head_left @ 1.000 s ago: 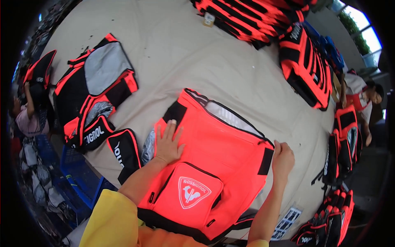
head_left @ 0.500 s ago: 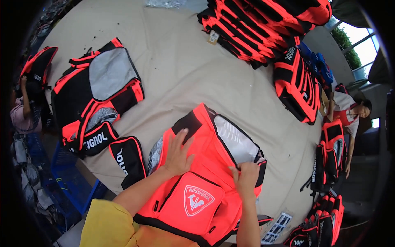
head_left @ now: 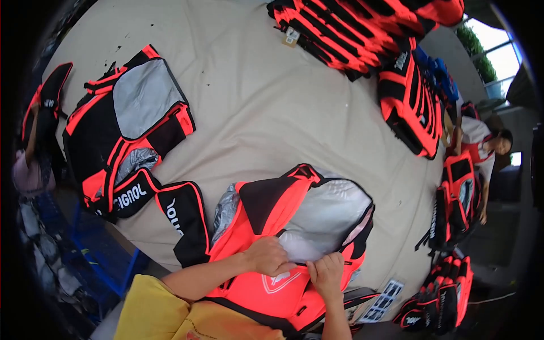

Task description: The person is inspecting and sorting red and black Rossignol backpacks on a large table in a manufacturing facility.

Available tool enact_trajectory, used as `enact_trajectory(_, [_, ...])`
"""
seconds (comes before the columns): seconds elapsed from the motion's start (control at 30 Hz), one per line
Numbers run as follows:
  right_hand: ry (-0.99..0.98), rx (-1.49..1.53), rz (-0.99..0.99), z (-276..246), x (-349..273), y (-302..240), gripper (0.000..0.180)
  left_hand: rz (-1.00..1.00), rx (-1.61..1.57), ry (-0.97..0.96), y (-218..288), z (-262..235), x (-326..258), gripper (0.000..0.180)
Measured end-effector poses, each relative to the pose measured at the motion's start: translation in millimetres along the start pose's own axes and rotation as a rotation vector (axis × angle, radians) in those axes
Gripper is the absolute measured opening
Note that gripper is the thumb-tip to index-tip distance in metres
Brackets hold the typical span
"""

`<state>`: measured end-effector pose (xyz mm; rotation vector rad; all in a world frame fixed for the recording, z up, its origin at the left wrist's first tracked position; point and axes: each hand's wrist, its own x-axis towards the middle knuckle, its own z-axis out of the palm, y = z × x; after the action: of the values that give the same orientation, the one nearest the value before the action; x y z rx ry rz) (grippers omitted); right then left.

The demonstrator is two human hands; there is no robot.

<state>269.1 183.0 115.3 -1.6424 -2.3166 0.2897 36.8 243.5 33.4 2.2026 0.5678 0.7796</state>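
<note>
Head view showed the orange bag (head_left: 283,226) lying on the beige worktop (head_left: 255,102) at its near edge, its flap folded back over a grey lining. The left hand (head_left: 269,256) and the right hand (head_left: 327,275) each pinched the flap's edge. A second bag (head_left: 122,130) lay left; more were stacked (head_left: 362,28) at the far side.

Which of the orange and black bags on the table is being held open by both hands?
The orange bag nearest the person: left hand and right hand grip its opening, showing grey lining.
</note>
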Motion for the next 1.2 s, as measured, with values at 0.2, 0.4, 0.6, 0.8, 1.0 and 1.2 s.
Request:
enact_trajectory(0.2, [0.058, 0.03, 0.03, 2, 8, -4, 0.031, 0.044, -0.014, 0.094, 1, -7, 3, 0.04])
enact_trajectory(0.4, [0.071, 0.057, 0.08, 2, -17, -18, 0.031, 0.055, 0.359, 0.165, 31, -51, 43, 0.025])
enact_trajectory(0.6, [0.125, 0.132, 0.084, 1, -46, -30, 0.03, -0.444, 0.554, 0.572, 5, -94, 102, 0.038])
enact_trajectory(0.8, [0.111, 0.141, 0.081, 6, -58, -33, 0.029, -0.684, 0.3, 0.456, -32, -88, 107, 0.034])
enact_trajectory(1.0, [0.122, 0.112, 0.048, 11, -62, -30, 0.03, -1.064, -0.602, 0.306, -46, -82, 82, 0.028])
enact_trajectory(1.2, [0.104, 0.109, 0.06, 19, -66, -29, 0.03, -1.051, -1.207, 0.318, -54, -94, 62, 0.021])
